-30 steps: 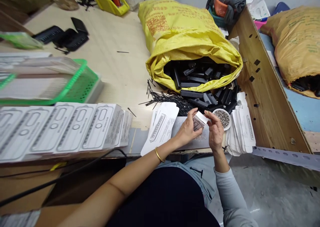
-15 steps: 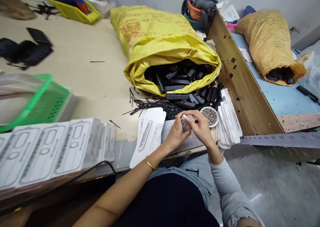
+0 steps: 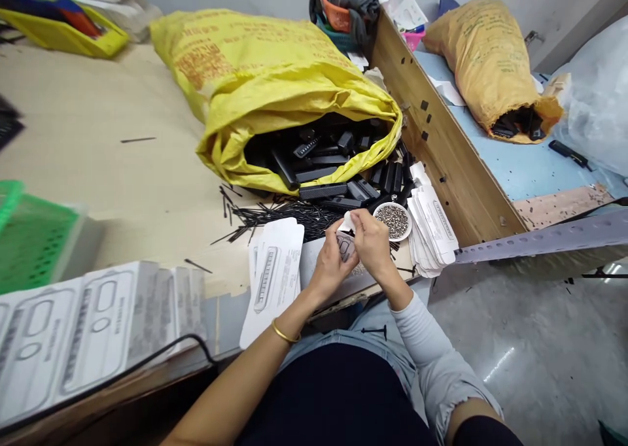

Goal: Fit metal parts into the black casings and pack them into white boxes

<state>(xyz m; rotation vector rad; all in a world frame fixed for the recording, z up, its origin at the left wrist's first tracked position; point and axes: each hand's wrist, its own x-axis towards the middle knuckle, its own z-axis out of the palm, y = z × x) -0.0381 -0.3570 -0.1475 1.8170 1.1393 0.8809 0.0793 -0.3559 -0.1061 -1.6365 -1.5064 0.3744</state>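
My left hand [image 3: 330, 264] is wrapped round a small white printed carton [image 3: 345, 244], partly hidden by my fingers. My right hand [image 3: 371, 242] pinches a white flap at the carton's upper end. Just right of my fingers stands a round white dish [image 3: 392, 221] full of small metal pieces. Flat white printed cartons [image 3: 275, 269] lie left of my hands, and a stack of similar cartons [image 3: 432, 227] sits beyond the dish. Thin black rods [image 3: 279, 217] are heaped behind my left hand.
A large yellow sack [image 3: 275, 73] lies with its mouth toward me, spilling black plastic parts [image 3: 324, 189]. A wooden divider [image 3: 441, 125] runs along the right. At the left are a green basket [image 3: 44, 237] and a row of white printed boxes [image 3: 103, 328]; a cable passes before them.
My right hand has shifted to the upper end of the carton and now pulls up a flap. My left hand still grips the carton. The camera view has turned to the right.
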